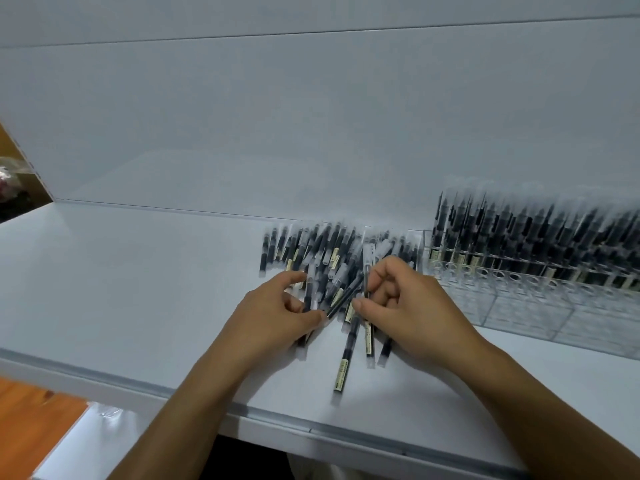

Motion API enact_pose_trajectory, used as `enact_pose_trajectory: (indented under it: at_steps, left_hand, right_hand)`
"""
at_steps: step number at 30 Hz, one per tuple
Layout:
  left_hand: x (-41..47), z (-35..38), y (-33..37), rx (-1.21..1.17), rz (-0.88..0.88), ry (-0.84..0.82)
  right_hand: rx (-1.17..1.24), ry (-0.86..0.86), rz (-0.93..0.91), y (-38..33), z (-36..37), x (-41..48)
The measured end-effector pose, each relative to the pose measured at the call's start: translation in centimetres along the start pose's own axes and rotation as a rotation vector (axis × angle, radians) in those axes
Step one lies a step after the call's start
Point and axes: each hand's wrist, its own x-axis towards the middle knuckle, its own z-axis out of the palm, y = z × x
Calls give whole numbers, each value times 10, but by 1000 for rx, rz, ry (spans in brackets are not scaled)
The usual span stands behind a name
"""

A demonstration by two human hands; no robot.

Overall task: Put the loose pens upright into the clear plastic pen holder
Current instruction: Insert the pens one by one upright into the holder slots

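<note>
White laminate shelf surface (138, 289), backed by a plain white wall. A heap of loose black pens with clear caps (322, 251) is laid at centre, just beside a clear plastic pen holder (519, 306), which is cut off at the right edge. Its upright pens (519, 237) are blurred. A slanted pen (344, 296) is pinched by the curled left hand (273, 320). A steeper pen (367, 268), partly hidden, is gripped by the curled fingers of the right hand (412, 306).

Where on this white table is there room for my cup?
The table is bare left of the loose pens, back to the wall. Crowded: the middle, where the left hand and right hand pinch pens, and the right rear, filled by the pen holder.
</note>
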Motion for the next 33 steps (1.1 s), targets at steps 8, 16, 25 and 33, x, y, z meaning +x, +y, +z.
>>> enact_pose_trajectory:
  at_steps: [8,16,25,33]
  left_hand:
    - [0,-1,5,-193,-68,-26]
    - [-4,-3,9,-628,-72,-43]
    - [4,10,30,-832,37,26]
    - [15,41,77,-1025,153,-95]
  right_hand:
    - [18,38,-15,1,-2,1]
    - [154,42,43,-2,-3,1]
    - [378,108,52,-13,-14,-2]
    - [442,283,-69,-3,-76,-19]
